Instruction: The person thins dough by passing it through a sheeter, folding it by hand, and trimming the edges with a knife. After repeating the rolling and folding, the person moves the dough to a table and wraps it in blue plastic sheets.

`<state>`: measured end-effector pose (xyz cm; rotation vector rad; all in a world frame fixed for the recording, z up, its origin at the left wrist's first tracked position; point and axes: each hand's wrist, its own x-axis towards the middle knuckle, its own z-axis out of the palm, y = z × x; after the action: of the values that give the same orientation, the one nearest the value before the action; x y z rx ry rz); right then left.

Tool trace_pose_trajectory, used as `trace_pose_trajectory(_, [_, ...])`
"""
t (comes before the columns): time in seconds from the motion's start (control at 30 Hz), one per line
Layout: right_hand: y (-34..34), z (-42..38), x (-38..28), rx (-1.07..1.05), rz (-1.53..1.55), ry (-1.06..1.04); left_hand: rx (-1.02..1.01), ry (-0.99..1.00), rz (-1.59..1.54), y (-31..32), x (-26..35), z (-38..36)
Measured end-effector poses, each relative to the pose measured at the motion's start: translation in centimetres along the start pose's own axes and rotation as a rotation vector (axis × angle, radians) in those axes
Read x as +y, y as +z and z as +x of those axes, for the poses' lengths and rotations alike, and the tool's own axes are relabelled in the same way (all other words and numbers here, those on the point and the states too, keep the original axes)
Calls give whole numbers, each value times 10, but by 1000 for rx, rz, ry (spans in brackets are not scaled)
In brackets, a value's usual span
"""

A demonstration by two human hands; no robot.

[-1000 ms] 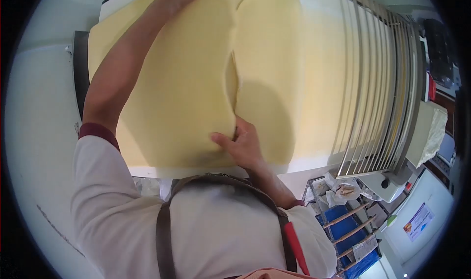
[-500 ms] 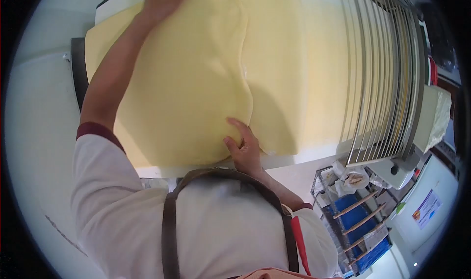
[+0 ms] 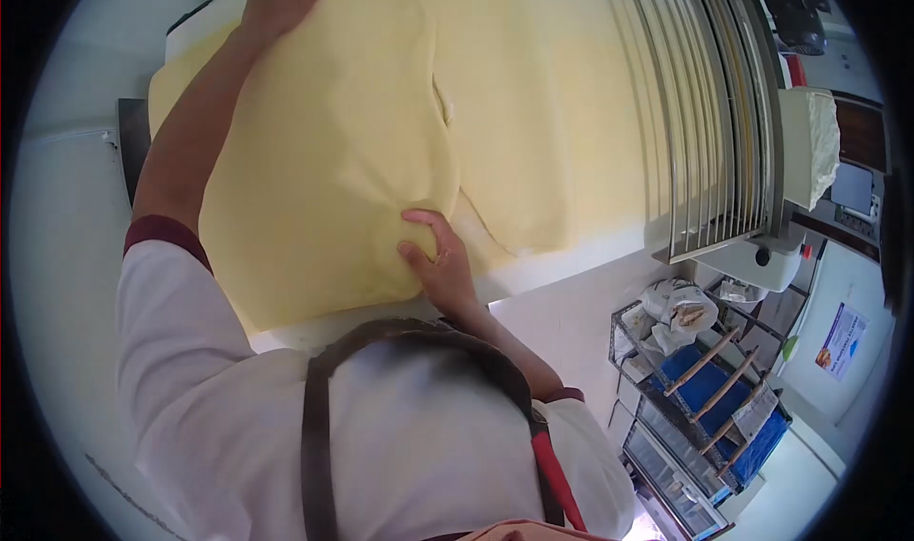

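The big, soft yellow dough sheet (image 3: 324, 160) lies on the white table (image 3: 562, 273), one wavy edge on top. The left hand (image 3: 279, 6) rests loosely on it; the right hand (image 3: 441, 263), thumb and finger apart, touches its edge.

No legible text, purple-printed notice (image 3: 842, 341) on pale panel (image 3: 809, 384) (letters too small)

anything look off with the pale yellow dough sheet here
Yes, its seam looks uneven. In the pale yellow dough sheet, a narrow slit gapes partway along the join, and beside the right hand the two edges splay apart into a wedge toward the near side instead of meeting neatly.
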<state>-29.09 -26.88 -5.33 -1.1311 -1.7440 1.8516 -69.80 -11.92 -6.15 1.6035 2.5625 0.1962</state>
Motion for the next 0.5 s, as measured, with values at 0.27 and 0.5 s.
trace_pose_trajectory(0.27, [-111,-85,19,67,346,217,267,235,115,52,135,-108])
trace_pose_trajectory(0.5, [-304,-165,159,417,-298,534,315,406,80,84,108,-122])
